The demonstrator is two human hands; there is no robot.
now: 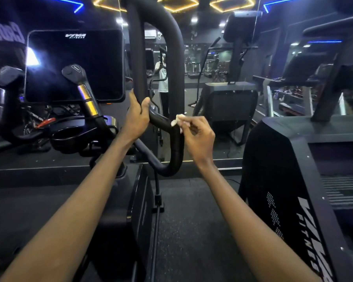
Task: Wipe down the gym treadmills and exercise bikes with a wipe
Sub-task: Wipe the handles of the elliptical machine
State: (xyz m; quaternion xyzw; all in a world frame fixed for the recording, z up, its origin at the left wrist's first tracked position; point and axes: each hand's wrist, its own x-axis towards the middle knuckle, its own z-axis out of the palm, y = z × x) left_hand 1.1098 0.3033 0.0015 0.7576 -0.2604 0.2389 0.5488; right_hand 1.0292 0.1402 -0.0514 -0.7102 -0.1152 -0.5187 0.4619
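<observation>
Our left hand wraps tight around the black handlebar. Our right hand pinches a white wipe against it.

Left hand: gripping the looped black handlebar.
Right hand: pinching a white wipe against the handlebar's bend.

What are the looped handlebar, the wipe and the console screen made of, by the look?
Looped handlebar: matte black, looks like foam or rubber sleeving over a tube; soft, dull sheen. Wipe: white, crumpled, probably paper or nonwoven cloth, pinched in the right hand. Console screen: glossy black glass or plastic; it mirrors the lights.
</observation>
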